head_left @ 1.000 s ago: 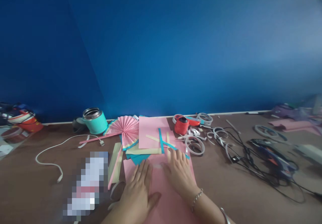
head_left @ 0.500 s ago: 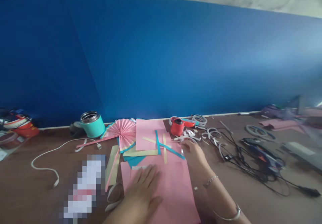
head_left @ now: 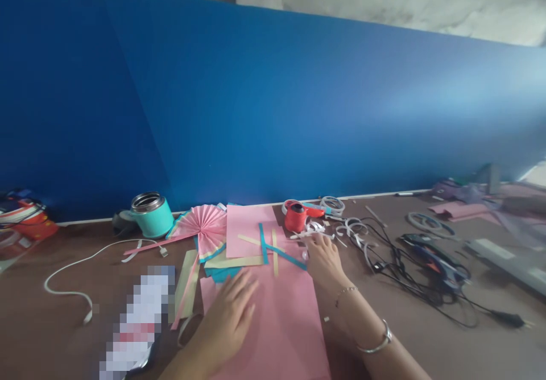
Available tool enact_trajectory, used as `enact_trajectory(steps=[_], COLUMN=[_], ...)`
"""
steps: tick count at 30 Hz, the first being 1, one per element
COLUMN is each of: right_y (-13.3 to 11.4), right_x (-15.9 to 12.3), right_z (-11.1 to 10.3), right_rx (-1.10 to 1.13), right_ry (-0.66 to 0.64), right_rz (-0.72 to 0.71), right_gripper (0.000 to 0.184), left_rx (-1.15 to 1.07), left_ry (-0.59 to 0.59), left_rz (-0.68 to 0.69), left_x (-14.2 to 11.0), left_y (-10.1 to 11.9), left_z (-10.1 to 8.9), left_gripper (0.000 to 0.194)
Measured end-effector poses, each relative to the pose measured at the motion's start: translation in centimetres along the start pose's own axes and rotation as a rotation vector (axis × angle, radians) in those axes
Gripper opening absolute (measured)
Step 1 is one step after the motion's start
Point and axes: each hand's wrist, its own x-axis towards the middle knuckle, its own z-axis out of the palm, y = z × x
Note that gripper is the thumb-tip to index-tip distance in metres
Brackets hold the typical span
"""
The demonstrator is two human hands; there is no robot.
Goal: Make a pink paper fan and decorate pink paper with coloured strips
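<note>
Pink paper sheets [head_left: 281,323] lie on the brown table before me. My left hand [head_left: 228,314] rests on them near their left edge, its fingers stretched forward and somewhat apart. To the right of the paper, my right hand [head_left: 325,257] reaches low over the tabletop with fingers extended, beside curled white strips [head_left: 314,229]; I see nothing held in it. Blue paper strips [head_left: 263,243] and cream strips [head_left: 275,255] cross on the pink paper. A pleated pink paper fan [head_left: 207,226] with blue and yellow edging lies behind my left hand.
A teal cup [head_left: 153,215] stands at the back left, with a white cable [head_left: 63,294] before it. Behind my right hand sits a red hot-air-like tool or tape dispenser [head_left: 295,218], unclear. Black cords [head_left: 405,277] tangle on the right. A blue partition [head_left: 273,112] closes the back.
My right hand's fingers have gone from curled to more stretched out. My left hand has shifted slightly on the paper, and the white piece by its fingers no longer shows. The view has moved slightly.
</note>
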Motion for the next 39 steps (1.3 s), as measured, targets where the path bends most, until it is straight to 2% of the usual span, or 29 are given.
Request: enact_trajectory(steps=[4, 7, 9, 12, 14, 16, 18, 21, 25, 30, 35, 39], right_y=[0.1, 0.4, 0.6, 0.2, -0.6, -1.8, -3.2, -5.4, -7.4, -7.8, -7.8, -8.1], right_x=[0.0, -0.1, -0.1, -0.3, -0.4, -0.8, -1.5, -2.6, -3.7, -4.1, -4.5, -4.6], right_z=[0.0, -0.2, -0.4, -1.0, -1.6, -2.1, -2.3, -2.1, -1.4, -1.2, -1.5, -1.3], right_rx=[0.002, 0.073, 0.19, 0.434, 0.588, 0.712, 0.791, 0.846, 0.815, 0.649, 0.538, 0.551], right_ry=[0.001, 0.065, 0.177, 0.389, 0.474, 0.461, 0.384, 0.282, 0.23, 0.309, 0.374, 0.371], right_rz=[0.123, 0.13, 0.109, 0.025, -0.049, -0.155, -0.289, -0.457, -0.588, -0.708, -0.714, -0.666], right_gripper=[0.023, 0.018, 0.03, 0.047, 0.043, 0.025, 0.01, 0.012, 0.016, 0.019, 0.017, 0.009], left_rx=[-0.09, -0.158, -0.182, -0.209, -0.221, -0.229, -0.23, -0.213, -0.182, -0.118, -0.098, -0.111], left_ry=[0.297, 0.384, 0.418, 0.438, 0.445, 0.467, 0.481, 0.47, 0.458, 0.457, 0.484, 0.447], left_rz=[-0.157, -0.218, -0.231, -0.219, -0.2, -0.168, -0.12, -0.039, 0.027, 0.096, 0.119, 0.122], left_x=[0.9, 1.1, 1.2, 1.1, 1.1, 1.1, 1.0, 0.9, 0.7, 0.4, 0.4, 0.6], left_y=[-1.6, -2.2, -2.1, -1.6, -1.3, -1.0, -0.8, -0.2, 0.6, 1.3, 1.5, 1.7], left_z=[-0.5, -1.3, -1.7, -1.8, -1.7, -1.6, -1.5, -1.6, -1.6, -1.6, -1.7, -1.5], left_gripper=[0.035, 0.031, 0.028, 0.027, 0.026, 0.025, 0.028, 0.035, 0.042, 0.046, 0.046, 0.048])
